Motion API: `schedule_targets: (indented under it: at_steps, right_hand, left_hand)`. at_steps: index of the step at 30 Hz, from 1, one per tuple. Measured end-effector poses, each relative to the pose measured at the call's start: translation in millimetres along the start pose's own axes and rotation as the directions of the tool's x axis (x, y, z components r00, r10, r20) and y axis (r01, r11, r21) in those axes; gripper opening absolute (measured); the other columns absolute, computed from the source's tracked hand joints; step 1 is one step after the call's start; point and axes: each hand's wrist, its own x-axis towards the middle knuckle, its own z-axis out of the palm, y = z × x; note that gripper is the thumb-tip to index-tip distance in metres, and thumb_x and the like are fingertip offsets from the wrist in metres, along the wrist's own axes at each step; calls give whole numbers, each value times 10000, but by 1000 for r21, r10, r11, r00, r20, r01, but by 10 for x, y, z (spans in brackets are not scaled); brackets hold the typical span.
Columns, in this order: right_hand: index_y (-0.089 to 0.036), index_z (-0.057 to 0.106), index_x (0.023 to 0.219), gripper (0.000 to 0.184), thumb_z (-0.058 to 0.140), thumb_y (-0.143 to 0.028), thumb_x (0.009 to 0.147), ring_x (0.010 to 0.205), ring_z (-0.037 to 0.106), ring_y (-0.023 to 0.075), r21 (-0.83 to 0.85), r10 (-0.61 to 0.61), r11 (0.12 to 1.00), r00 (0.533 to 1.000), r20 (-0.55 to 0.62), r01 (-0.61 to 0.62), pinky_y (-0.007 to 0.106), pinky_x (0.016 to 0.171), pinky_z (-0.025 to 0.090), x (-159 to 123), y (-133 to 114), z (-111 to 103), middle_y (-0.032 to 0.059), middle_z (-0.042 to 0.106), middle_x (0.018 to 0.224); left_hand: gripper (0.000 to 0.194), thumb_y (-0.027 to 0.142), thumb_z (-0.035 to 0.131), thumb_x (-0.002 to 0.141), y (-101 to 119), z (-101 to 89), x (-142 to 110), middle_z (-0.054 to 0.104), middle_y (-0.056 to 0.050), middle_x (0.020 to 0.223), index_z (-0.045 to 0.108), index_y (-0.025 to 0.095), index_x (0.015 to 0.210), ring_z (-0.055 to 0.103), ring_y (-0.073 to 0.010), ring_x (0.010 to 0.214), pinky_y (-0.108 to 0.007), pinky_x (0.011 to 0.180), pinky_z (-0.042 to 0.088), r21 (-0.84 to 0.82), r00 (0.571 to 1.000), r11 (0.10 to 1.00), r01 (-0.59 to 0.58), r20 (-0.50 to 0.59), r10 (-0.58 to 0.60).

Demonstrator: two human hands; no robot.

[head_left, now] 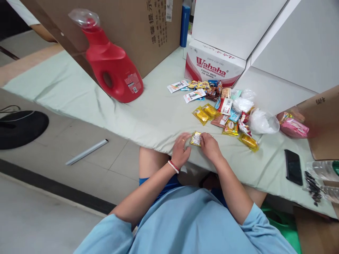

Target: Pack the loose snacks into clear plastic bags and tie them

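A small yellow-and-silver snack packet [195, 138] lies at the front edge of the cloth-covered table. My right hand [211, 146] pinches its right side between thumb and fingers. On the packet's left, my left hand [181, 151] rests at the table edge with thumb and fingers apart; its fingertips are slightly blurred and nothing shows in it. Beyond my hands are yellow-wrapped snacks [201, 115], a brown packet [220, 120], another yellow packet [230, 127] and a longer yellow one [249, 141] to the right. White-and-orange packets [194, 95] lie farther back.
A red detergent bottle [116, 67] stands left before a large cardboard box [132, 31]. A Wahaha carton [212, 65] is behind the snacks. On the right are a plastic tub with white bags [262, 121], a pink package [295, 127], a phone [293, 167] and clear bottles [320, 169].
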Motion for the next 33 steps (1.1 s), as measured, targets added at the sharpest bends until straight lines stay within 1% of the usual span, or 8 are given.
schedule_targets:
  at_steps: [4, 9, 14, 18, 22, 25, 29, 33]
  right_hand:
    - [-151, 628, 1126, 233, 412, -158, 1036, 962, 636, 247, -7, 34, 999, 999, -21, -34, 306, 805, 420, -74, -39, 29, 145, 695, 1090]
    - [-188, 655, 1019, 255, 410, -251, 1050, 991, 660, 243, 278, 46, 961, 993, -112, -13, 327, 871, 465, -214, 5, -4, 121, 731, 1032]
    - [-233, 613, 1051, 329, 489, -537, 1023, 874, 679, 209, 762, 160, 647, 975, -151, 12, 324, 809, 518, -639, 139, -162, 53, 727, 987]
    - [-237, 588, 1104, 390, 595, -600, 961, 895, 661, 198, 898, 288, 438, 952, -100, -38, 312, 830, 528, -923, 310, -245, 20, 712, 981]
    - [-227, 624, 1093, 419, 631, -613, 930, 924, 651, 199, 934, 367, 354, 926, -89, -50, 310, 861, 523, -1068, 578, -211, 19, 713, 991]
    - [-218, 653, 1084, 426, 669, -601, 897, 924, 654, 202, 954, 440, 294, 894, -81, -59, 324, 873, 532, -1140, 893, -236, 32, 723, 1003]
    - [-229, 612, 1112, 441, 756, -518, 811, 924, 679, 198, 960, 658, 279, 721, -217, 34, 346, 857, 565, -1117, 1770, -624, 42, 713, 1050]
    - [-228, 505, 1134, 411, 680, -443, 830, 806, 684, 171, 816, 754, 579, 380, -536, 2, 313, 715, 576, -852, 3150, -1427, 11, 654, 947]
  left_hand:
    - [300, 225, 587, 915, 135, 127, 116, 591, -189, 1464, 703, 154, 1182, 356, -397, 1520, -647, 1217, 324, 205, 985, 964, 170, -38, -165]
    - [238, 128, 547, 883, 352, 227, 112, 718, -159, 1219, 665, 162, 1087, 605, -307, 1294, -540, 1144, 464, 56, 991, 990, 132, -9, -132]
    - [412, 66, 513, 843, 742, 97, -133, 655, -129, 1379, 572, 203, 1227, 629, -232, 1289, -435, 1091, 531, -170, 982, 974, -152, -140, 129]
    - [663, 44, 512, 788, 1069, 159, -279, 644, -136, 1409, 480, 192, 1434, 622, -258, 1311, -442, 1096, 530, -273, 920, 880, -388, -47, 390]
    - [646, 74, 505, 833, 1131, 274, -227, 685, -112, 1342, 459, 207, 1464, 673, -240, 1237, -407, 1051, 563, -392, 905, 866, -310, 156, 395]
    - [580, 144, 515, 911, 914, 238, -77, 671, -117, 1360, 448, 214, 1483, 673, -247, 1230, -415, 1046, 562, -257, 905, 911, -322, 200, 376]
    - [524, 227, 545, 952, 363, 87, 114, 675, -182, 1318, 474, 163, 1467, 669, -341, 1202, -530, 1022, 544, 243, 945, 914, -326, 100, 311]
    - [472, 176, 548, 921, -8, 17, 138, 708, -200, 1254, 519, 143, 1390, 705, -350, 1127, -511, 964, 549, 428, 896, 788, -443, 174, 409]
